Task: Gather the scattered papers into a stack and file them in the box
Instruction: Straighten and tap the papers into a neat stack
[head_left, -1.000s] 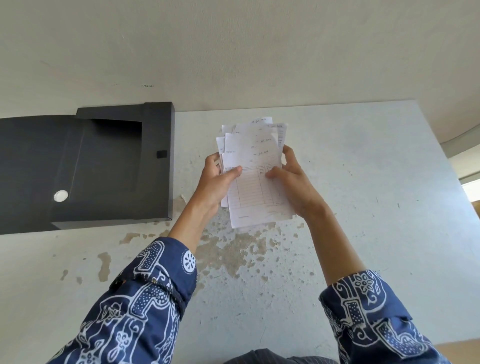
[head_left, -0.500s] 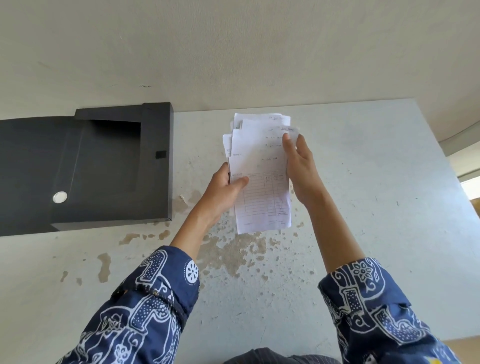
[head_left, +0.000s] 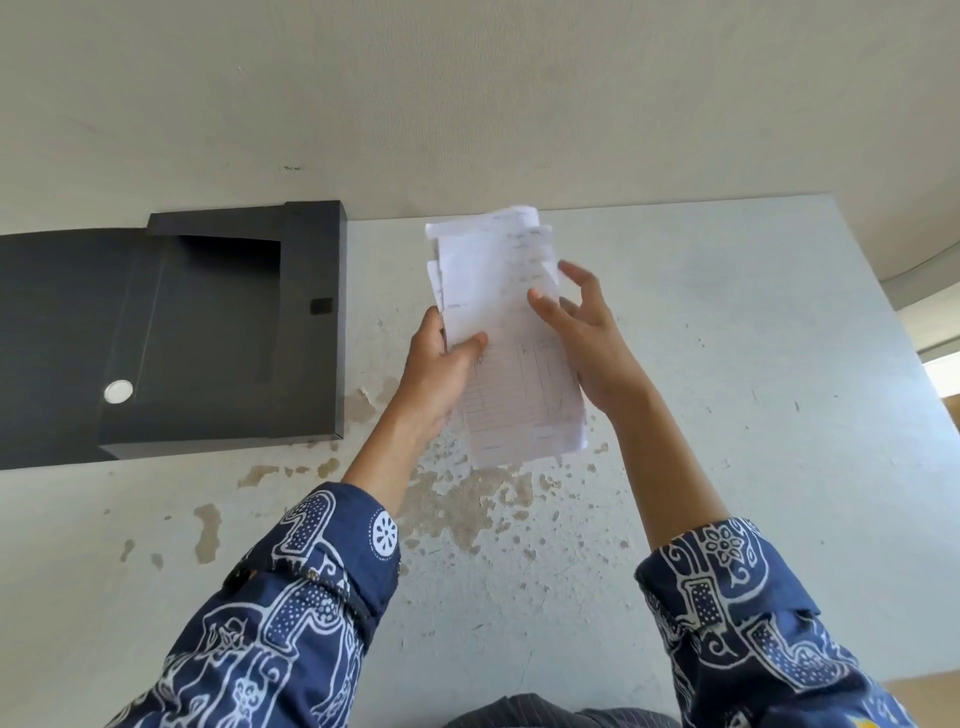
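A stack of white papers (head_left: 506, 332), printed with faint form lines, is held upright above the table. My left hand (head_left: 441, 374) grips its left edge, thumb on the front sheet. My right hand (head_left: 587, 332) rests against the right edge with fingers spread, thumb on the front and fingers behind. The sheets are uneven at the top, with corners fanned out. The black file box (head_left: 208, 332) lies open on the table to the left, its flap spread out flat and its inside bare.
The grey table (head_left: 727, 364) has worn, peeling patches near its middle and front. A pale wall rises behind its far edge. The table's right edge runs diagonally at the right. A small white disc (head_left: 118, 391) sits on the box flap.
The stack has tilted and shifted slightly left. My right hand slid up the right edge and then loosened, its fingers now spread. My left hand keeps its grip.
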